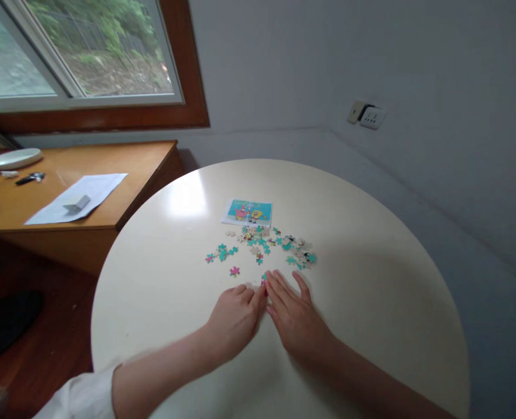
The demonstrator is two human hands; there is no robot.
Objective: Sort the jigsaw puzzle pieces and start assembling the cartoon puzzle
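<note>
Both my hands rest on a round cream table [371, 302], meeting at their fingertips over a small puzzle piece [264, 279]. My left hand [235, 317] has its fingers curled and pressed together at that piece. My right hand [295, 314] lies flat with fingers stretched out, its tips touching the same spot. Just beyond them lies a scatter of loose teal, pink and white puzzle pieces [266, 244]. A single pink piece [235, 270] sits apart on the left. A small reference picture card [248, 212] lies behind the pile.
A wooden desk [109, 215] stands at the left, bearing a sheet of paper [77, 198], a white plate [13, 158] and a dark small object [29, 178]. A window is above it. A wall socket [372, 117] sits on the right wall.
</note>
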